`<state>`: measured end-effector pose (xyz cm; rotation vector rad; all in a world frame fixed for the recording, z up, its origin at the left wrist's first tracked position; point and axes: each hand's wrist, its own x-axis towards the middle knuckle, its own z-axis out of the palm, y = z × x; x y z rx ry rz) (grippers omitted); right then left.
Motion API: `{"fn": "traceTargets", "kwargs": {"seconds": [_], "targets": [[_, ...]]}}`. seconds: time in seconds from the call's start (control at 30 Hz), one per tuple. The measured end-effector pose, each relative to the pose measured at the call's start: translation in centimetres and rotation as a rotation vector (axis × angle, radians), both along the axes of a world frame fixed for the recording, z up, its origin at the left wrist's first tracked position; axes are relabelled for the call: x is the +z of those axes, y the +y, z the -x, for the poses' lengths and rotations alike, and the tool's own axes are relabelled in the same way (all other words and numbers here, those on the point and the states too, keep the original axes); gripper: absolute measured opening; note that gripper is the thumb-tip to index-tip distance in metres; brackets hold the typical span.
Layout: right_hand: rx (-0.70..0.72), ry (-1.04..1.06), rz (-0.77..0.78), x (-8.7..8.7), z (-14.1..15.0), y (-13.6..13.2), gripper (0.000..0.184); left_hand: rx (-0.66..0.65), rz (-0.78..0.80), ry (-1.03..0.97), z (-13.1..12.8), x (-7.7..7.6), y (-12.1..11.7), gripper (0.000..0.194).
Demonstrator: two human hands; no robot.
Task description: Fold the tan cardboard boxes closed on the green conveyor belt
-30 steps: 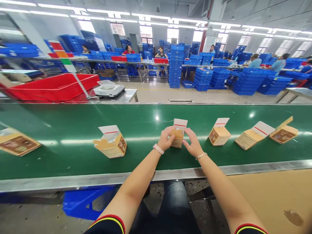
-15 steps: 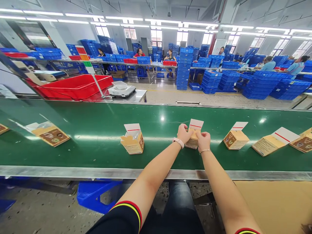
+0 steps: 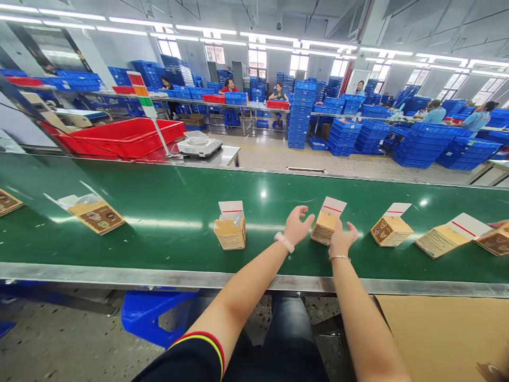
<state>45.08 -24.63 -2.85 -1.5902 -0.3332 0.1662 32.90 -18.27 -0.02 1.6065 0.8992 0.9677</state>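
Note:
A small tan carton [image 3: 323, 228] stands on the green conveyor belt [image 3: 167, 185], its white lid flap with a red strip raised. My left hand [image 3: 299, 225] is just left of this carton, apart from it, with fingers spread. Close against the carton's right side, my right hand [image 3: 342, 240] is open and covers part of its edge; whether it touches is unclear. To the left stands a carton [image 3: 230, 233] with its top open and clear plastic showing inside. Another carton [image 3: 392, 232], flap raised, is right of my right hand.
Further right lies a tilted carton [image 3: 437, 241], then a brown carton [image 3: 493, 241] under another person's hand [image 3: 501, 224]. An open carton [image 3: 97, 216] lies at left. Beyond the belt are a red bin [image 3: 127, 140] and a scale [image 3: 199, 146]. A metal rail [image 3: 159, 277] edges the belt.
Both hands have let go of the carton between them and opened; my left hand has drawn away to its left. The cartons have shifted right in view. A person's hand has appeared at far right.

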Motion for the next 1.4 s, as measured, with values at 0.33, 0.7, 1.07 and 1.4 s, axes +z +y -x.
{"fn": "traceTargets", "kwargs": {"seconds": [0.33, 0.7, 1.07, 1.4], "targets": [[0.875, -0.929, -0.211, -2.7, 13.3, 3.9, 0.057, 0.523, -0.505, -0.003, 20.2, -6.6, 0.9, 0.047], [0.979, -0.747, -0.267, -3.3, 12.9, 8.6, 0.023, -0.043, -0.633, 0.595, 17.8, -2.5, 6.4, 0.045], [0.789, -0.626, -0.279, -3.6, 11.0, 6.9, 0.028, -0.208, -0.62, 0.62, 14.8, -1.2, 6.5, 0.034], [0.786, -0.369, -0.201, -2.3, 8.6, 6.6, 0.037, -0.235, -0.515, 0.508, 11.5, -0.9, 7.0, 0.033]]}}
